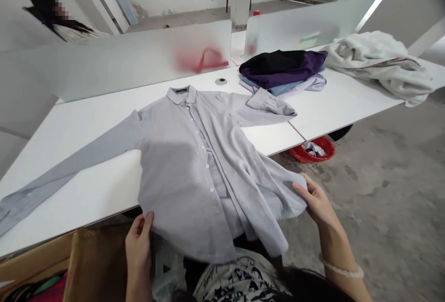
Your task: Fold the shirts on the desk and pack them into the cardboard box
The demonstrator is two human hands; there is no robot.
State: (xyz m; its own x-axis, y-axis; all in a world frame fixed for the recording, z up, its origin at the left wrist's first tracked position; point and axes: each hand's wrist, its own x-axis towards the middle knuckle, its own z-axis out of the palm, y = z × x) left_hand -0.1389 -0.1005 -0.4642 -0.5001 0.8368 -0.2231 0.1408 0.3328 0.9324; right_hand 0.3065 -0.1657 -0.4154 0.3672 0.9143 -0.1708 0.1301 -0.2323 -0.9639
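Observation:
A grey long-sleeved button-up shirt (170, 149) lies front side up on the white table (114, 176), its collar pointing away from me. The front is unbuttoned, and the lower part hangs over the near edge. Closed on the left side of the hem is my left hand (139, 237). My right hand (314, 197) pinches the hem's right corner and holds it out past the edge. One sleeve stretches to the left; the other is folded, its cuff near the clothes pile.
Folded dark and purple clothes (283, 67) and a bunched white cloth (378, 63) lie at the right. Frosted dividers (139, 58) stand behind, with a person beyond. A red-lined bin (313, 150) and a cardboard box (97, 265) are below the table.

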